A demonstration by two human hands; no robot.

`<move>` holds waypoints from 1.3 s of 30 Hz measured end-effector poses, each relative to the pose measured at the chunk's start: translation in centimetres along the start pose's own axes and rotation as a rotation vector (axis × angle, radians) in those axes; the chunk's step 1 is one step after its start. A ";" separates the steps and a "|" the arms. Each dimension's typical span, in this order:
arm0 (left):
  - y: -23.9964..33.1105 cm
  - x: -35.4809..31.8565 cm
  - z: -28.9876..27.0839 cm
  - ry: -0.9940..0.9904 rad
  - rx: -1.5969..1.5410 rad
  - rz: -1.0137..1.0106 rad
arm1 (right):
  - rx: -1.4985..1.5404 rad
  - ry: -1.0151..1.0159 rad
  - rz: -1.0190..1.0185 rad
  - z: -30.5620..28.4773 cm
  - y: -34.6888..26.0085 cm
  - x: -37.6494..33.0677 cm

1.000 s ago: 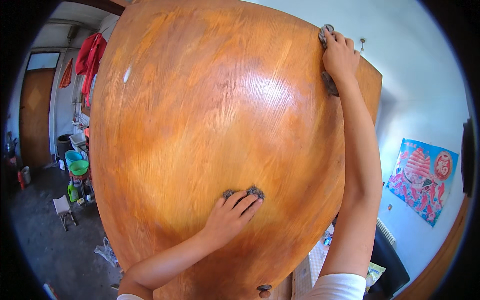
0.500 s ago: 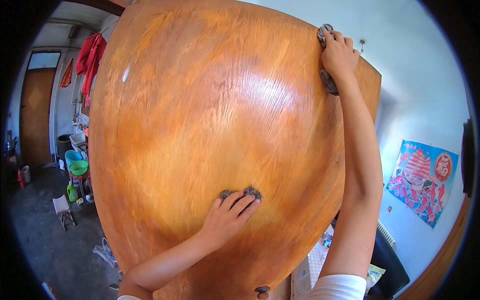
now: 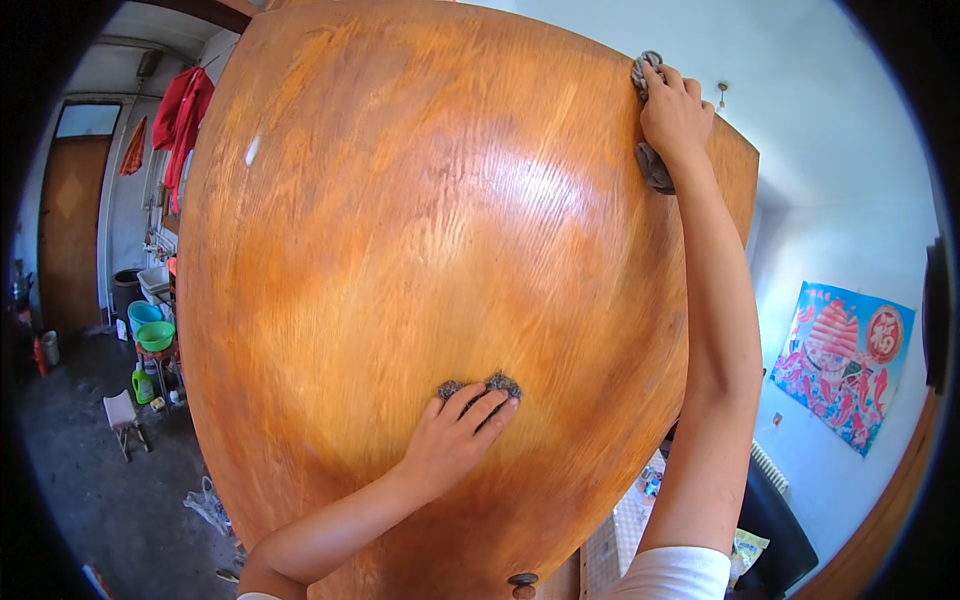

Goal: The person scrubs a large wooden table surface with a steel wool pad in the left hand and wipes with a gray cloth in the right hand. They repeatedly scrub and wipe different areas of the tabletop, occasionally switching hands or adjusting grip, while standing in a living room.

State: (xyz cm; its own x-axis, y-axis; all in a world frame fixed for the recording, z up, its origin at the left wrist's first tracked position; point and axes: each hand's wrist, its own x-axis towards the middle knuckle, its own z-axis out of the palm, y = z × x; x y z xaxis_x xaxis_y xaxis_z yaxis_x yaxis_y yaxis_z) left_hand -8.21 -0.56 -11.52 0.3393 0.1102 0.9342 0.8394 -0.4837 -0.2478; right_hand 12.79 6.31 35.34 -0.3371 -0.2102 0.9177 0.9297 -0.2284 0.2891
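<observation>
A large wooden door (image 3: pixel 400 250), orange-brown with a streaky grain and a glossy patch, fills the middle of the view. Against its lower middle my left hand (image 3: pixel 455 435) presses a steel wool pad (image 3: pixel 504 384), which pokes out past the bent fingertips. High on the right, my right hand (image 3: pixel 678 115) is closed on a grey cloth (image 3: pixel 655 168) near the door's edge. Bunched cloth shows above the fingers and below the palm; the rest is hidden under the hand. A dark round knob (image 3: pixel 523 580) sits at the door's bottom.
On the left are a dark floor (image 3: pixel 90 430), a small stool (image 3: pixel 123 415), a green basin (image 3: pixel 156 335), a green bottle (image 3: pixel 142 383) and hanging red clothing (image 3: pixel 182 115). To the right, a colourful poster (image 3: pixel 845 365) hangs on the wall, above a black chair back or sofa (image 3: pixel 775 535).
The whole view has shifted very slightly. Both hands keep their places on the door, still gripping the steel wool pad and the cloth.
</observation>
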 end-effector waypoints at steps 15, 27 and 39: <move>0.4 0.2 -0.2 -0.020 -0.038 -0.022 | 0.030 0.019 -0.030 0.4 1.1 0.0; -0.4 -0.2 -0.4 -0.017 -0.006 -0.021 | 0.210 -0.041 -0.294 -6.1 -1.9 -16.6; -0.1 -0.2 -0.2 0.009 -0.008 -0.025 | 0.097 0.032 -0.102 -0.7 -0.5 -4.5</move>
State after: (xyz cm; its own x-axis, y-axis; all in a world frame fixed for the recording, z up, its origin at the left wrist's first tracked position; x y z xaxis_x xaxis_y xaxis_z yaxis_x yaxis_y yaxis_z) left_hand -8.40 -0.72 -11.60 0.3147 0.1149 0.9422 0.8439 -0.4882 -0.2224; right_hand 13.72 6.76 30.88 -0.4336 -0.2208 0.8736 0.8998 -0.1577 0.4068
